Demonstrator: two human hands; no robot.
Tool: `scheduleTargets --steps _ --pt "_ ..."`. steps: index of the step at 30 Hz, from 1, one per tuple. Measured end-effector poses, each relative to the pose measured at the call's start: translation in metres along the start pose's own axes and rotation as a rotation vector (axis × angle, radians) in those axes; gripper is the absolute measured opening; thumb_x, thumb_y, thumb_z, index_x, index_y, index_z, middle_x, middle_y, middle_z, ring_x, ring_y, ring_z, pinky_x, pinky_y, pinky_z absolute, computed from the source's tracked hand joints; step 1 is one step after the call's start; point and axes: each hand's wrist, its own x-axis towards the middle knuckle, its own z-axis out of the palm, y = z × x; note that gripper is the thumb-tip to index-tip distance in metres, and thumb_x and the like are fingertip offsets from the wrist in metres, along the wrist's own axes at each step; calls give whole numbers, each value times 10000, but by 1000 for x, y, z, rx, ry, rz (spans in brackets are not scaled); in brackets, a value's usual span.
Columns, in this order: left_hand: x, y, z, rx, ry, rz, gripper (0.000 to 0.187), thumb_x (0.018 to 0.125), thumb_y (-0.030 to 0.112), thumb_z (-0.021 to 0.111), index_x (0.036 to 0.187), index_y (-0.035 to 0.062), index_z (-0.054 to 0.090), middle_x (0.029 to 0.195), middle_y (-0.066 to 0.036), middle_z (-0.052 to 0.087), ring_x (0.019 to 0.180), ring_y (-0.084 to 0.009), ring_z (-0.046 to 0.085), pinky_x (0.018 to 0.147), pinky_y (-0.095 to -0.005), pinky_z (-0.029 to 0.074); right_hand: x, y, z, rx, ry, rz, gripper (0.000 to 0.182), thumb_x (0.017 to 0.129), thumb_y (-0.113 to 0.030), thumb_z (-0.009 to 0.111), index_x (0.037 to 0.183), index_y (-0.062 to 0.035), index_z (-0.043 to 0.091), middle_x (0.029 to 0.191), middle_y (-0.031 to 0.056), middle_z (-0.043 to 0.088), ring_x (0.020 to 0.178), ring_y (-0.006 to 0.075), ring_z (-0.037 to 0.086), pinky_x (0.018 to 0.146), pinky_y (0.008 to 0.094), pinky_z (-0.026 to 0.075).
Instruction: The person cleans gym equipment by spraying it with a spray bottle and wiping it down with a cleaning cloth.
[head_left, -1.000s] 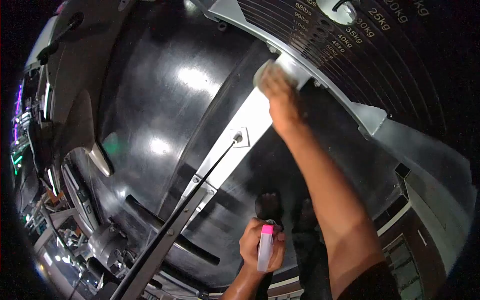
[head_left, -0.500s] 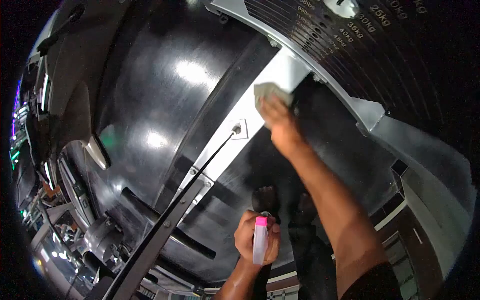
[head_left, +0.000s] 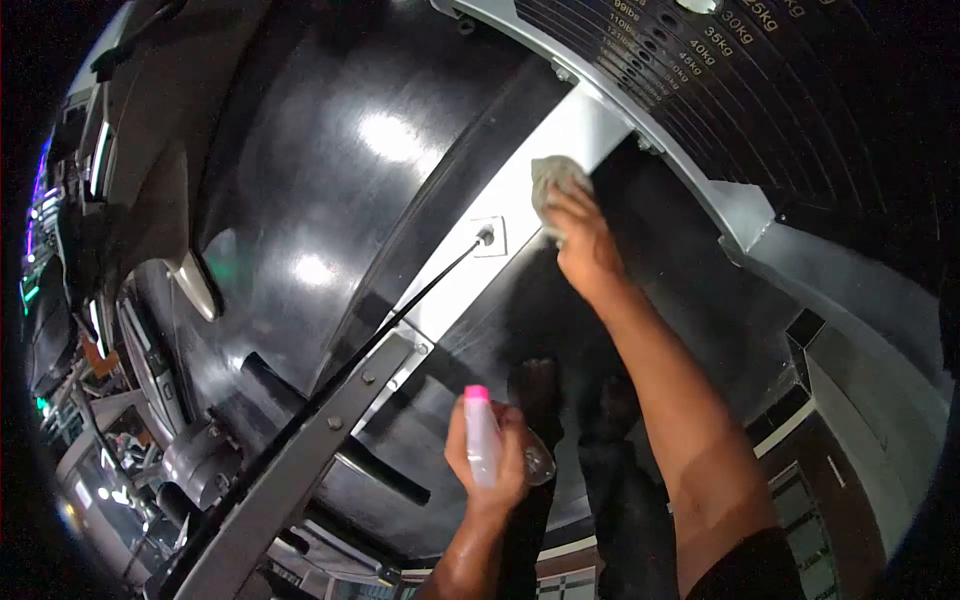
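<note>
My right hand presses a crumpled greyish cloth onto the white metal beam of a weight machine, its fingers closed over the cloth. Lower down, my left hand grips a spray bottle with a pink nozzle tip and a pale trigger head; part of its clear body shows beside the fingers. A black cable runs from a square fitting on the beam down toward the lower left.
A weight stack marked in kg and lbs stands at upper right. A grey metal arm crosses the lower left, near black padded handles. My feet are on the dark floor below the beam.
My right hand and the cloth have shifted slightly right on the beam. My left hand has moved left and turned the spray bottle, so more of its clear body shows.
</note>
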Motion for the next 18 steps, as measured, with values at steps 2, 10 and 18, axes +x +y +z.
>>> scheduleTargets --steps 2,10,18 --pt "3 -12 -11 -35 17 -70 80 875 23 640 894 21 563 745 -27 569 665 -100 560 599 -261 457 -24 -8 5 149 6 33 363 769 148 543 1084 18 668 1358 153 570 1321 336 483 1116 403 396" --pt "-48 -66 -59 56 -57 -85 116 914 70 661 923 14 560 747 -20 560 634 -102 556 587 -260 459 -142 -47 -5 471 -65 359 412 765 143 520 1142 30 645 1354 149 585 1272 330 542 1080 368 424" --pt "-101 -79 -111 236 -187 -222 170 882 132 700 931 -10 621 755 -81 633 696 -146 606 625 -315 487 -46 -124 73 19 68 -223 383 885 -24 503 1257 -26 595 1399 119 539 1375 286 432 1127 402 386"
